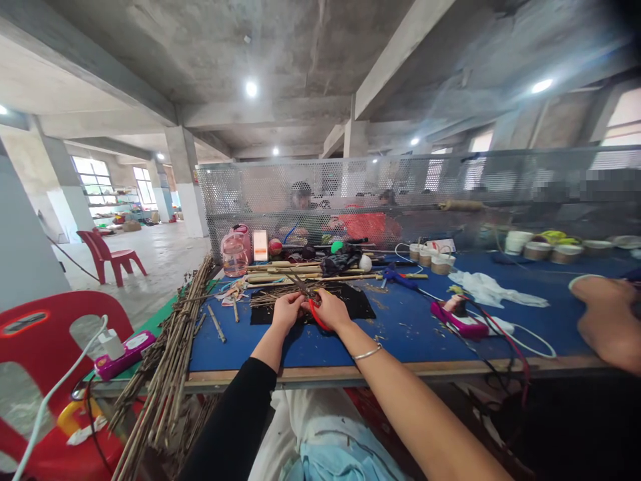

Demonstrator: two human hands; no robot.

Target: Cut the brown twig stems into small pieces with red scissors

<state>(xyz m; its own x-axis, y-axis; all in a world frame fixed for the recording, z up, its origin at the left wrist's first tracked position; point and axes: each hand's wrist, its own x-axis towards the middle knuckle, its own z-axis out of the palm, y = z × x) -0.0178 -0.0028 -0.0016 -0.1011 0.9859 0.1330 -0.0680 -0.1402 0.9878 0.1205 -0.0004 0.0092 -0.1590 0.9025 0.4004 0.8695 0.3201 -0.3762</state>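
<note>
My right hand (331, 310) is wrapped round a pair of red-handled scissors (317, 316), whose dark blades point up and to the left. Close beside it, my left hand (286, 310) is closed in a pinch near the blades; what its fingertips hold is too small to make out. Both hands are over a black cloth (361, 306) on the blue tabletop (400, 347). Thin brown twigs (265, 296) lie on that cloth, partly hidden by my hands. Short cut sticks (217, 325) are to the left.
A bundle of long stalks (173, 354) hangs over the table's left edge. Behind the cloth lie bamboo sticks (280, 268), a pink jug (234, 252) and a blue glue gun (400, 278). A purple power strip (458, 322) with cables sits right, near another person's arm (608, 321).
</note>
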